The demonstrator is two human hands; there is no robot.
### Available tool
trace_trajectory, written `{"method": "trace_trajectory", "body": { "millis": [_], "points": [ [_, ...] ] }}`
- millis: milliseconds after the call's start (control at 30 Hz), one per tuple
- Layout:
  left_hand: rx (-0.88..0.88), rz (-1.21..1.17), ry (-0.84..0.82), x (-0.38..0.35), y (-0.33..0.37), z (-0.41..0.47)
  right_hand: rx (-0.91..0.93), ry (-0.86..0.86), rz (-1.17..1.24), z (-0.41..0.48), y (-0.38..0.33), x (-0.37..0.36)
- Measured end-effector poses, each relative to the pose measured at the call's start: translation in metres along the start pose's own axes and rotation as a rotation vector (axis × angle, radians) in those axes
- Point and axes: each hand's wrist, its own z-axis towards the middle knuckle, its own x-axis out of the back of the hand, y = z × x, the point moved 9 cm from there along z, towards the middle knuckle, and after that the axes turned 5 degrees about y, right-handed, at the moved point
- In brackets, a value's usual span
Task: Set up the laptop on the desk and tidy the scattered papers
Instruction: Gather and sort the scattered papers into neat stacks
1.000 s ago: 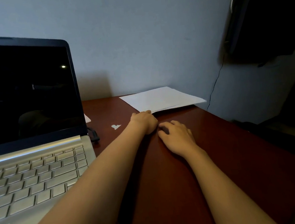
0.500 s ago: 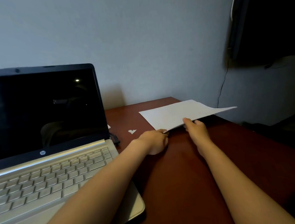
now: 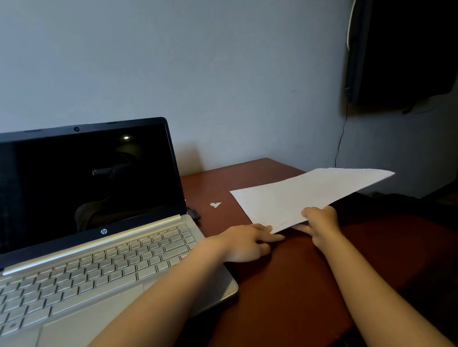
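Papers (image 3: 307,194) held over the right edge of a desk (image 3: 287,279).
The right hand (image 3: 320,220) pinches the sheets' near edge, thumb on top, their far end tilted up past the desk's right edge. The left hand (image 3: 245,242), fingers loosely extended, appears to touch their near corner. An open laptop (image 3: 89,241) sits on the desk's left side, screen dark.

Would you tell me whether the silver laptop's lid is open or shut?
Open: the silver laptop shows its dark screen upright behind the keyboard.
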Motion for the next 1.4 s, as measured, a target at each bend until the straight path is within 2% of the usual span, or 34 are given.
{"method": "trace_trajectory", "body": {
  "millis": [67,133,267,333,433,500,600,667,767,867,1000,1167,1400],
  "points": [
    [0.026,-0.344,0.005,0.001,0.005,-0.010,0.001,0.013,0.039,-0.008,-0.001,0.006],
    [0.076,-0.721,0.134,0.013,0.003,-0.018,0.008,0.005,0.100,-0.014,-0.003,0.012],
    [0.355,-1.155,0.395,0.016,-0.026,-0.018,-0.015,-0.002,0.241,-0.021,-0.001,0.022],
    [0.495,-1.376,0.395,0.008,-0.031,-0.018,-0.035,-0.021,0.315,-0.024,0.001,0.024],
    [0.496,-1.592,0.251,-0.001,-0.015,-0.013,-0.057,-0.098,0.387,-0.032,0.003,0.022],
    [0.492,-1.590,0.273,-0.002,-0.010,-0.011,-0.058,-0.188,0.370,-0.040,0.004,0.018],
    [0.519,-1.328,0.378,0.007,-0.010,-0.014,-0.061,-0.280,0.317,-0.048,0.004,0.018],
    [0.519,-1.139,0.470,0.020,-0.015,-0.021,-0.077,-0.282,0.320,-0.047,0.003,0.025],
    [0.477,-1.045,0.551,0.038,-0.026,-0.027,-0.104,-0.216,0.335,-0.037,0.000,0.044],
    [0.483,-1.064,0.630,0.049,-0.044,-0.037,-0.078,-0.090,0.308,-0.024,-0.012,0.075],
    [0.386,-1.117,0.680,0.061,-0.057,-0.044,0.083,0.060,0.144,-0.015,-0.042,0.118],
    [0.241,-1.187,0.645,0.069,-0.044,-0.039,0.267,0.078,-0.117,-0.016,-0.075,0.124],
    [0.121,-1.233,0.698,0.092,-0.023,-0.036,0.430,0.105,-0.125,-0.027,-0.109,0.118]
  ]
}}
